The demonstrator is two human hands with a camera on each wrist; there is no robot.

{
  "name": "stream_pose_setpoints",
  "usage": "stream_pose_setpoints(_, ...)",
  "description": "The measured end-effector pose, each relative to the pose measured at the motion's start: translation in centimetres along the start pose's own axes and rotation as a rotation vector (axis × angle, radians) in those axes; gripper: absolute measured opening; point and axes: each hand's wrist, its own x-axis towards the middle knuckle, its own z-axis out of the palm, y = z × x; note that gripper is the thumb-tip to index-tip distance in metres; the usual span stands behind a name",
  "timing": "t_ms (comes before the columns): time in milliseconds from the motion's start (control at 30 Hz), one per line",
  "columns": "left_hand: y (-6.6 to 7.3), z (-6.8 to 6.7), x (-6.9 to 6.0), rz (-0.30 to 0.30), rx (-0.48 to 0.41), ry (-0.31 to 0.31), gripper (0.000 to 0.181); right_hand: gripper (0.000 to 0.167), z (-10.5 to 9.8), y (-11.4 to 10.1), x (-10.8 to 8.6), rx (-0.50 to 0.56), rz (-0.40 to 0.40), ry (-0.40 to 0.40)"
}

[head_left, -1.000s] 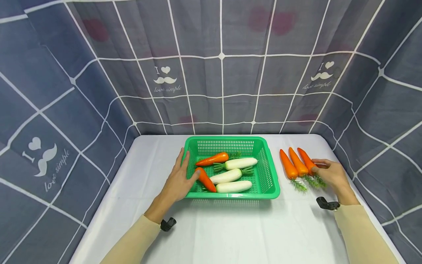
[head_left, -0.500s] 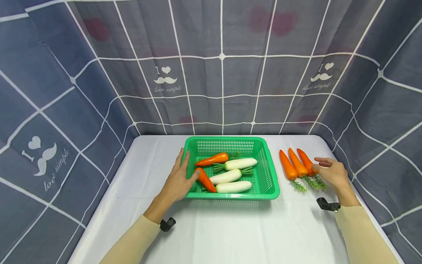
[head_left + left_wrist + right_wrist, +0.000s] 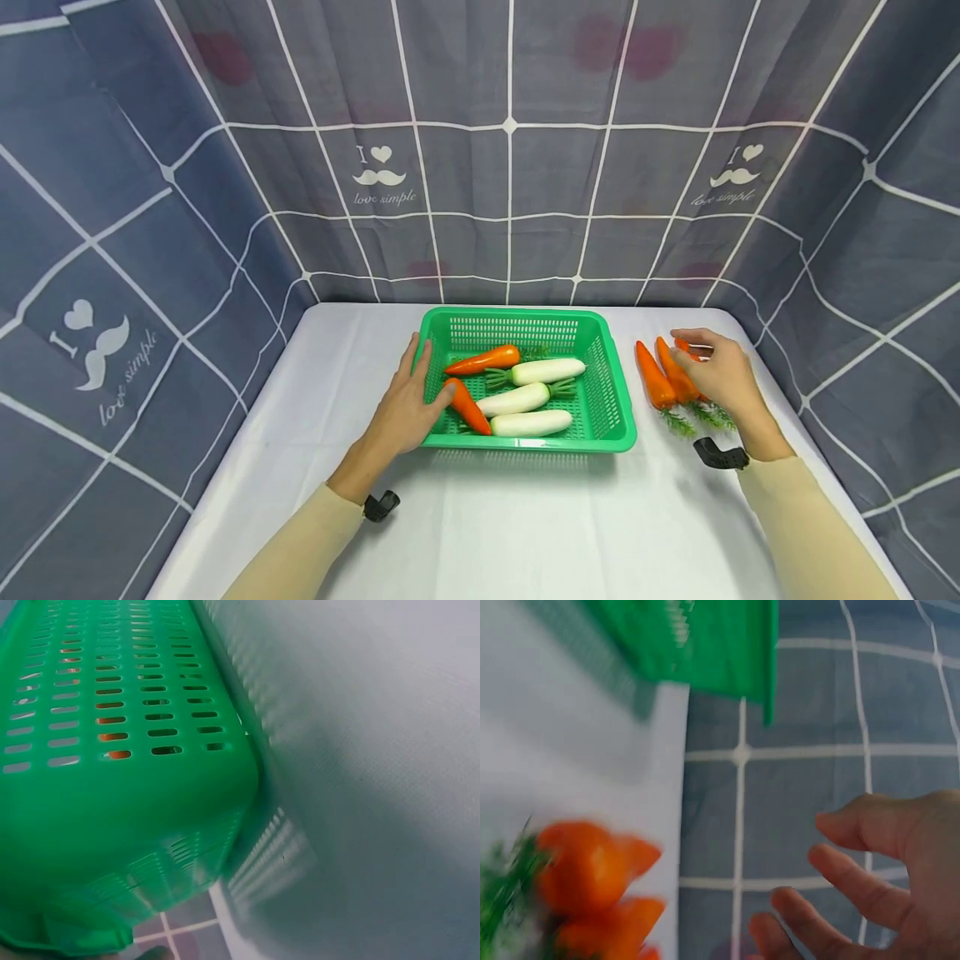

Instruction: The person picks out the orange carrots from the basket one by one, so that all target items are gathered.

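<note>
In the head view a green plastic basket [image 3: 525,445] holds two carrots, one by the back [image 3: 486,361], and three white radishes, the front one [image 3: 531,423]. My left hand [image 3: 397,417] rests at the basket's left rim with fingers stretched along it; its thumb reaches over the inside, beside the front carrot [image 3: 467,407]. Right of the basket lie three carrots with green tops, the leftmost one [image 3: 654,377] and middle one [image 3: 675,373] in plain sight. My right hand [image 3: 720,371] hovers over them with loosely bent fingers, partly covering the rightmost. The right wrist view shows nothing between its fingers [image 3: 862,881].
A white cloth [image 3: 510,525] covers the table. Grey-blue checked curtains [image 3: 465,175] rise behind it and along both sides. Black wrist cameras sit on the left wrist [image 3: 381,506] and the right wrist [image 3: 720,454].
My right hand has left the rightmost carrot's right side and moved left and slightly up, now over the carrots. My left hand and the basket have stayed in place.
</note>
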Motion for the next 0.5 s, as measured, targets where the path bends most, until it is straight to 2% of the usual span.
stream_pose_setpoints(133, -0.1, -0.1, -0.1, -0.007, 0.005, 0.005, 0.096, 0.042, 1.0, -3.2, 0.8, -0.004, -0.14, -0.052)
stream_pose_setpoints(267, 0.0, -0.1, -0.2, -0.01, 0.01, 0.005, 0.097, 0.043, 2.2, -6.4, 1.6, -0.005, -0.246, -0.128)
stream_pose_setpoints(500, 0.3, -0.1, -0.3, -0.019, 0.035, -0.003, 0.096, 0.045, 5.6, -10.3, 3.3, -0.038, -0.421, -0.249)
